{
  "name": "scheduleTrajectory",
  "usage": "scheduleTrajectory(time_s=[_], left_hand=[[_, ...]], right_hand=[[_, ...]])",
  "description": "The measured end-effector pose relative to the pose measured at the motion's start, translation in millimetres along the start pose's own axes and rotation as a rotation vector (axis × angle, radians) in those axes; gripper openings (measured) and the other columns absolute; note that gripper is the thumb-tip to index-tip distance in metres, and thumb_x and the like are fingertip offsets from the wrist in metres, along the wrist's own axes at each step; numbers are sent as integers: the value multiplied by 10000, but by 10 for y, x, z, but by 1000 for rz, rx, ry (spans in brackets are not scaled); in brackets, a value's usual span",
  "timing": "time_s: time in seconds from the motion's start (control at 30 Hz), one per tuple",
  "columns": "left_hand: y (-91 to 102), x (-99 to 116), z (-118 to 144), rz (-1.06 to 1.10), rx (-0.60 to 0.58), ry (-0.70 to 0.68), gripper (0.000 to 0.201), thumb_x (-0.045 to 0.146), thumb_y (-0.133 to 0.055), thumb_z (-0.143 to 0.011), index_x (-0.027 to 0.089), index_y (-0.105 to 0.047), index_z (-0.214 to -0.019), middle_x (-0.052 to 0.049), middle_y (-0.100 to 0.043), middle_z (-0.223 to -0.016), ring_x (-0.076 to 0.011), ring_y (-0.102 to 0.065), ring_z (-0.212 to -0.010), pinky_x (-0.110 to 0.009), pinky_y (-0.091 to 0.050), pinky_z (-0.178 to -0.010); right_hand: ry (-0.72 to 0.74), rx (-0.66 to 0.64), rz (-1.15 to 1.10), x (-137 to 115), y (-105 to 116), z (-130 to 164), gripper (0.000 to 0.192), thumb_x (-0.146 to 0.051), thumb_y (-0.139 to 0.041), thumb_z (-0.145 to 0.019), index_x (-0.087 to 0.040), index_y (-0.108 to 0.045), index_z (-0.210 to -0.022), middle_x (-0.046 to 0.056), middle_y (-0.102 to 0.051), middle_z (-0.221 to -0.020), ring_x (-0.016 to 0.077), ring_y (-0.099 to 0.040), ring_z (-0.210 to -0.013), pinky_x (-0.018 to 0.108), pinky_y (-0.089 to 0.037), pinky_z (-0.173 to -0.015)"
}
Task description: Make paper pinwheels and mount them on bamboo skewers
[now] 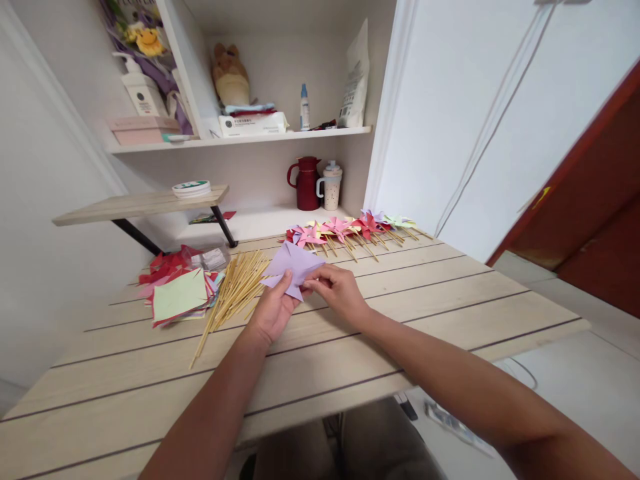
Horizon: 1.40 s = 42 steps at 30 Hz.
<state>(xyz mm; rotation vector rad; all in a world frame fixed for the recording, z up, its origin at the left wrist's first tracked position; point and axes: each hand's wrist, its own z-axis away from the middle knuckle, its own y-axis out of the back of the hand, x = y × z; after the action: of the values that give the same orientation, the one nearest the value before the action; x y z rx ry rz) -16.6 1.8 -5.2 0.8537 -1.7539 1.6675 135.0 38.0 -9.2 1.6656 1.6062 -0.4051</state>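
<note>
A purple paper square [293, 259], with slits cut in from its corners, is held up above the table between both hands. My left hand [277, 307] grips it from below, thumb on its face. At its lower right side, my right hand [336, 288] pinches the paper's edge with bent fingers. Left of the hands lies a heap of thin wooden sticks [235, 287]. Beside it is a stack of cut paper squares [180, 295], pale green on top. Finished paper pinwheels [340, 228] on sticks lie in a row behind the hands.
The slatted wooden table [320, 373] carries everything. A small raised shelf [143, 203] stands at the back left, near red paper pieces [167, 265] and a clear plastic box [213, 259]. Behind are a red jug [307, 183] and a lidded cup [331, 185].
</note>
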Motion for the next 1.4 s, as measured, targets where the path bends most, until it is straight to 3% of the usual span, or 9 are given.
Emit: scheduleTrajectory(time_s=[0.23,0.4,0.63,0.9,1.4], left_hand=[[46,-37,7,-144,-74,49,360,347,-720,-884,145,-685,-1181,-143,-753,-1127,-240,-740,-921,-419,-591,-890],[30,-50,24,-228,-143,29,384,307,-774,-832,176,-693,-1184,-132,-753,-1140,-257,-734,-960,-402,-577,-884],[38,-129,-1,-438,-111,-53,314,341,-778,-808,160,-739,-1062,-126,-780,-1011,-270,-746,-900,-362,-597,-803],[97,-72,-77,-526,-73,-178,395,459,-736,-831,143,-703,-1066,-106,-774,-976,-229,-740,-774,-346,-575,-740],[83,-99,-50,-521,-52,-133,384,473,-773,-789,139,-715,-969,-83,-749,-887,-160,-679,-677,-294,-543,-662]], right_hand=[[-204,96,-116,21,-25,-27,184,-327,-740,-794,-181,-699,-690,0,-649,-639,132,-543,-580,246,-432,-552],[-258,89,-121,37,0,-35,228,-368,-729,-774,-172,-685,-667,-30,-536,-553,114,-439,-530,244,-345,-511],[-331,76,-124,29,9,-37,234,-372,-730,-754,-170,-674,-650,-48,-467,-521,110,-397,-516,249,-315,-507],[-304,86,-111,25,24,-49,227,-361,-740,-749,-173,-681,-639,-30,-511,-557,118,-410,-559,260,-317,-539],[-291,89,-146,-46,30,-41,254,-396,-732,-763,-177,-673,-649,-34,-503,-551,115,-413,-552,256,-326,-536]])
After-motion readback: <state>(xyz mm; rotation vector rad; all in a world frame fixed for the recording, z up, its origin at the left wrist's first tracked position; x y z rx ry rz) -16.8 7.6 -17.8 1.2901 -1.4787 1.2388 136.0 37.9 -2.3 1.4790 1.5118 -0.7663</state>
